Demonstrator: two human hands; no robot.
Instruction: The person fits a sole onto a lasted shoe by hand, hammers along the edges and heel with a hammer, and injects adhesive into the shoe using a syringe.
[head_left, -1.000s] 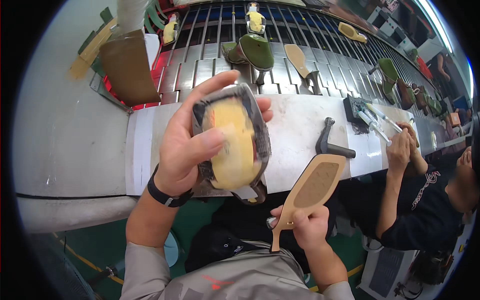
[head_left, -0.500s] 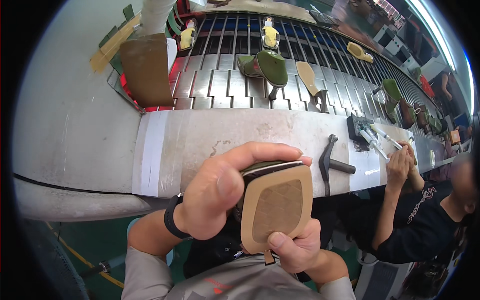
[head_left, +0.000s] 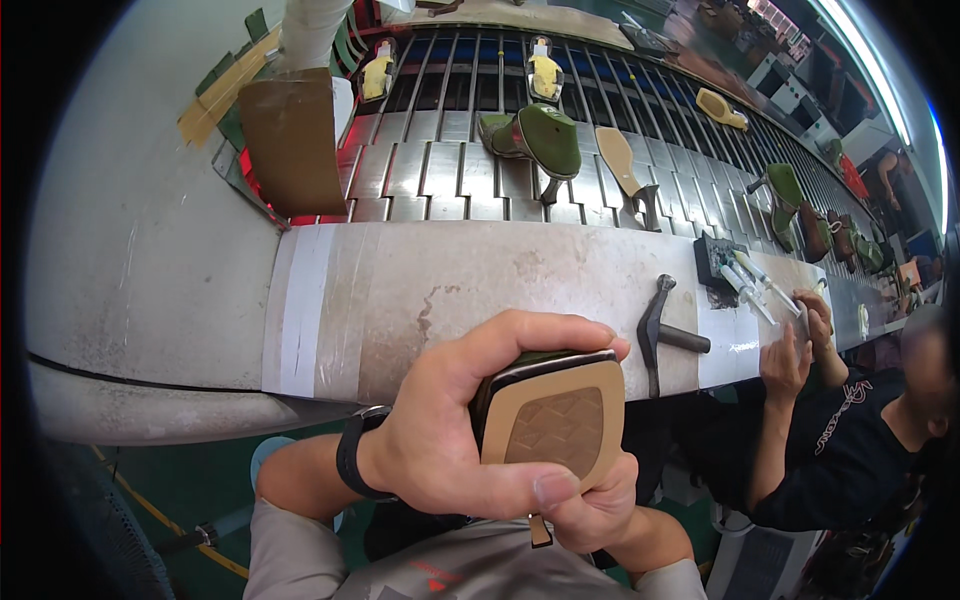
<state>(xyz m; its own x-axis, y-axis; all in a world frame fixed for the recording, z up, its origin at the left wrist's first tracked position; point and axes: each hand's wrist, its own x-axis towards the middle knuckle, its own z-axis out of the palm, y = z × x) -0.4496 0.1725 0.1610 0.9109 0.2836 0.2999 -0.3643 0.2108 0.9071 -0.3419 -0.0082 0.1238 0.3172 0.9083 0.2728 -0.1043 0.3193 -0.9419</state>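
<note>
Head view shows us red print on our grey shirt and pale lettering on a neighbour's dark shirt. Our left hand clasps the tan sole against a dark-edged shoe, fingers over the far end, thumb across its face; our right hand grips the near end.

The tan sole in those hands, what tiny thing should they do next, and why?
Perhaps squeeze the tan sole gently against the dark-edged shoe under it. The left hand has its fingers curled over the far end and its thumb across the sole, while the right hand grips the near end, so both seem well placed to press.
</note>
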